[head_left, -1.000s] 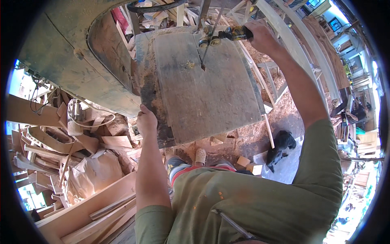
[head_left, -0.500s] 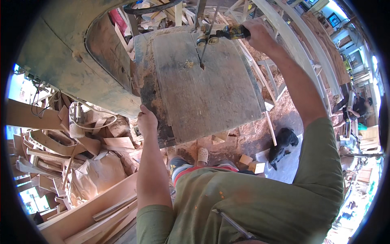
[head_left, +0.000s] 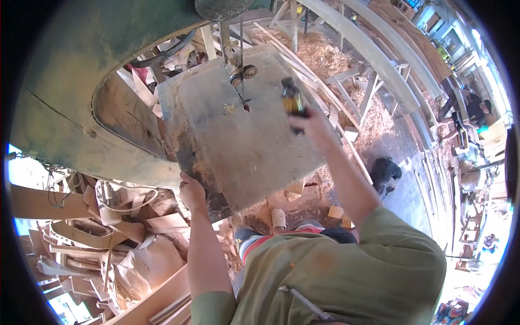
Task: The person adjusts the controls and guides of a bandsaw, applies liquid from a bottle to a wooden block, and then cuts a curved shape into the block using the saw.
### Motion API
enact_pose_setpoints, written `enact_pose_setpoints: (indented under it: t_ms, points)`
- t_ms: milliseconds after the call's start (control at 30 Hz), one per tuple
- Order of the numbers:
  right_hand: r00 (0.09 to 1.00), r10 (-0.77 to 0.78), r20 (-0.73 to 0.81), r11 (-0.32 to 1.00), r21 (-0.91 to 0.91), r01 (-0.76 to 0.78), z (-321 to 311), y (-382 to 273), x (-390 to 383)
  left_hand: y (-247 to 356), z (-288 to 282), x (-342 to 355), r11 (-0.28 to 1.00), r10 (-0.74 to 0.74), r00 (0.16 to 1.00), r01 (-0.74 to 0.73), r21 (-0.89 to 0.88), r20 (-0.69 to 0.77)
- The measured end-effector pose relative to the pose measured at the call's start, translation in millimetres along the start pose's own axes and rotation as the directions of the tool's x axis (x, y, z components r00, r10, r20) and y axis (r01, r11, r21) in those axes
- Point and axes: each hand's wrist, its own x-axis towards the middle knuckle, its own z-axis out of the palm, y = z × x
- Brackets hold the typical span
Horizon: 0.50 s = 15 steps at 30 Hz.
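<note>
Right hand (head_left: 310, 123) clutches a dark bottle (head_left: 292, 101) above the worktable (head_left: 254, 162), left hand (head_left: 193, 194) at its edge, grip unclear from here.

No legible lettering or numbers.

Count two hands: left hand (head_left: 192, 193), right hand (head_left: 311, 124). Count one black-and-yellow bottle (head_left: 293, 102), one table (head_left: 254, 146), one narrow blade (head_left: 241, 43), two guide wheels (head_left: 249, 72). Log one cream clog (head_left: 278, 218) in plain view, one black dog (head_left: 384, 172), one pale sack (head_left: 150, 265). Cannot count wood scraps (head_left: 81, 249) at lower left: heaped, overlapping.
</note>
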Motion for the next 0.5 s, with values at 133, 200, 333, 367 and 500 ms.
enact_pose_setpoints:
  t_ms: [133,200,333,367,500]
  points:
    - [0.942,-0.042,0.332,0.813,0.56,-0.161,93.3,53.8,-57.7,-7.6,17.8,11.9,0.985,0.16,0.987,-0.157,0.07,-0.034]
    - [0.875,-0.066,0.48,0.786,0.565,-0.251,141.0,45.7,-63.8,-12.5,19.4,15.2,0.981,0.17,0.985,-0.168,0.098,-0.015]
    - [0.828,0.001,0.56,0.671,0.614,-0.416,207.4,-18.8,-53.4,-8.2,11.4,13.8,0.996,0.075,0.997,-0.076,0.045,0.025]
    - [0.812,-0.015,0.584,0.631,0.635,-0.445,218.8,-30.8,-43.2,-6.9,9.0,12.0,1.0,0.024,0.999,-0.025,0.015,0.022]
    - [0.86,0.046,0.509,0.51,0.728,-0.458,229.3,-80.3,-10.5,-4.5,12.0,11.3,0.999,-0.028,0.999,0.029,-0.029,0.033]
